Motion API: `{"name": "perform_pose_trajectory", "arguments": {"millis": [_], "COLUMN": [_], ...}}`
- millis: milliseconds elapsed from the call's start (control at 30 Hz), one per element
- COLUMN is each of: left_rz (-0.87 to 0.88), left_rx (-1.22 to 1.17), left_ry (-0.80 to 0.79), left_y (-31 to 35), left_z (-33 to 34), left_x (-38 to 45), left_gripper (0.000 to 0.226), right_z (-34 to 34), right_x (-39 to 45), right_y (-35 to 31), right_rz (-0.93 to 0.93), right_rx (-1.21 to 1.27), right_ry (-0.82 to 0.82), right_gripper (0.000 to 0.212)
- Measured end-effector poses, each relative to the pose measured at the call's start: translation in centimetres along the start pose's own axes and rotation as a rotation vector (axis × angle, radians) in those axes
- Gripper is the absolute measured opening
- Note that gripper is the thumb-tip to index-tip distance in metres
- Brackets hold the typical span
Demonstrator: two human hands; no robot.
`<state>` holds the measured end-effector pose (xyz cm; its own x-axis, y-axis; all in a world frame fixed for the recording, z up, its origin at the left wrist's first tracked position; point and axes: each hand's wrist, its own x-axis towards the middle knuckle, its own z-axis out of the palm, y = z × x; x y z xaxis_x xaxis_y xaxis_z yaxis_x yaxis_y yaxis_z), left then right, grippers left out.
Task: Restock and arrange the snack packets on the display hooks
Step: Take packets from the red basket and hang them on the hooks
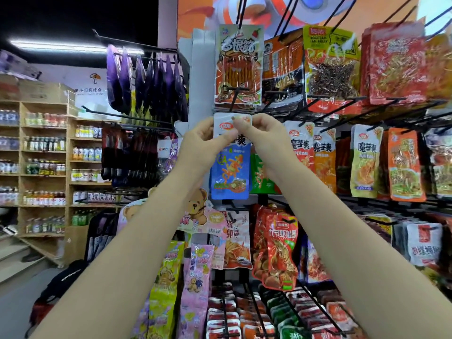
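both hands point(203, 140) point(263, 138) pinch blue packet point(231, 172) top at hook point(232, 117).

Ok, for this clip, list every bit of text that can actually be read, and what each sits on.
"VEGETARIAN MEAT": yellow packet, top row, split over two lines.
"魔芋爽": white-and-yellow packet, middle row.
"100": white packet beneath the blue packet that the left hand and right hand pinch at its white top.
Blue packet's own print, barcodes, shelf bottles: too blurred or covered.

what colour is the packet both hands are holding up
Blue body with a white top, orange and green artwork: packet, head view, pinched by left hand and right hand.
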<state>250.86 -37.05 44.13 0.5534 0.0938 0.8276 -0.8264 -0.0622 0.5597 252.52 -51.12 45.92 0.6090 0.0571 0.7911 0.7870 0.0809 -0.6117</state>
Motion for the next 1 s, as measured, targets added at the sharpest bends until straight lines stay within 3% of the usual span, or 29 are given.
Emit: {"name": "perform_pose_trajectory", "arguments": {"millis": [67,233,400,567,833,1000], "left_rz": [-0.013,0.022,-0.008,0.002,0.061,-0.056], "left_rx": [-0.014,-0.082,-0.103,-0.059,-0.037,-0.185], "left_ry": [0.085,0.218,0.195,0.214,0.219,0.187], "left_y": [-0.1,-0.1,-0.8,-0.7,-0.7,-0.6], "left_z": [0.2,1.1,1.2,1.3,1.3,1.5], "left_x": [1.1,3.0,3.6,3.7,4.0,4.0], "left_gripper": [0.005,0.008,0.013,0.008,0.014,0.008], "right_z": [-0.2,0.7,1.3,1.3,2.3,2.6], "right_x": [0.4,1.4,1.8,1.7,2.4,2.3], "right_y": [-0.3,-0.3,0.2,0.6,1.4,1.7], "right_rz": [-0.023,-0.032,-0.051,-0.035,-0.072,-0.081], "right_rx": [-0.008,0.029,0.069,0.116,0.138,0.183], "right_ry": [0.011,0.064,0.079,0.087,0.194,0.211], "right_gripper": [0.02,0.012,0.005,0.023,0.021,0.02]}}
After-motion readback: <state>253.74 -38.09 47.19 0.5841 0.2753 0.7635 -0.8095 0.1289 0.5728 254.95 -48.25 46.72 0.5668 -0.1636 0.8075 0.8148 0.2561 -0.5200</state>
